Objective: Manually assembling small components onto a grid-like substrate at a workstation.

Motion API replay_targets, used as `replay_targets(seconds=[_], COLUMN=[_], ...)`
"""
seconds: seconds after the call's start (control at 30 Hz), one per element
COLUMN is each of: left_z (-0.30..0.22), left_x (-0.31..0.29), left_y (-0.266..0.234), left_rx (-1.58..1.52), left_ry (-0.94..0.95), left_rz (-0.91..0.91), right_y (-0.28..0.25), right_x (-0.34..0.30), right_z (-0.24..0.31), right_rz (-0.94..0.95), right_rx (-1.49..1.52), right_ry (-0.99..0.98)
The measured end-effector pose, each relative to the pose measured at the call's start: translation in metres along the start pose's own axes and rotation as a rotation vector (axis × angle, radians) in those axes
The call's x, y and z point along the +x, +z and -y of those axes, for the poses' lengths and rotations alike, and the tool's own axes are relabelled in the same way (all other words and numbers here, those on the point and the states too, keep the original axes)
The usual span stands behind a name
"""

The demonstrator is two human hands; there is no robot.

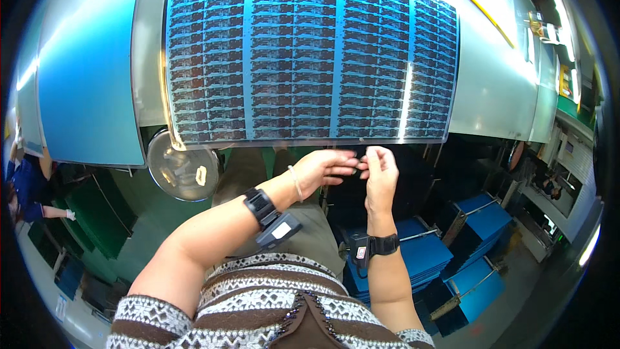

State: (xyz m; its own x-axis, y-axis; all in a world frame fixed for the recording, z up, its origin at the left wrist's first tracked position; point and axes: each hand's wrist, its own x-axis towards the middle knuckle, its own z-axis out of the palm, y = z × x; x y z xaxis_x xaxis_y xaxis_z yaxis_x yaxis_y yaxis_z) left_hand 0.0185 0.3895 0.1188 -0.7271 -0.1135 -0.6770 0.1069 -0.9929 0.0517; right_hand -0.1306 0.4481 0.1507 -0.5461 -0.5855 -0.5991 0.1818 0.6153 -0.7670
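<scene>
My left hand (318, 171) is just off the near edge of the worktable, its fingers stretched out toward my other hand and nearly meeting it. Beside it, my right hand (380, 167) has thumb and forefinger closed together in a pinch. Whatever it pinches, if anything, is too small to make out. Beyond both hands lies a large blue panel (294, 58), covered with rows of dark, circuit-like patterns and with a shiny surface. Its near edge is very close to my fingertips.
A plain blue panel (90, 84) lies to the left. Under the table edge sits a round metal dish (174, 178) with pale pieces in it. Stacks of blue sheets (413, 255) stand low on the right. A person (32, 184) is at the far left.
</scene>
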Motion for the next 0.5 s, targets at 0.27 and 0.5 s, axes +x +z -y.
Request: replay_targets(seconds=[0.27,0.5], left_z=[-0.030,-0.062], left_x=[-0.063,-0.068], left_y=[-0.025,-0.020], left_rx=[0.343,0.966], left_ry=[-0.043,0.642], left_rz=[0.066,-0.361], right_y=[0.027,0.039], right_x=[0.012,0.014], right_z=[-0.010,-0.016], right_rz=[0.032,-0.037], right_rx=[0.416,0.435], right_ry=[0.164,0.064])
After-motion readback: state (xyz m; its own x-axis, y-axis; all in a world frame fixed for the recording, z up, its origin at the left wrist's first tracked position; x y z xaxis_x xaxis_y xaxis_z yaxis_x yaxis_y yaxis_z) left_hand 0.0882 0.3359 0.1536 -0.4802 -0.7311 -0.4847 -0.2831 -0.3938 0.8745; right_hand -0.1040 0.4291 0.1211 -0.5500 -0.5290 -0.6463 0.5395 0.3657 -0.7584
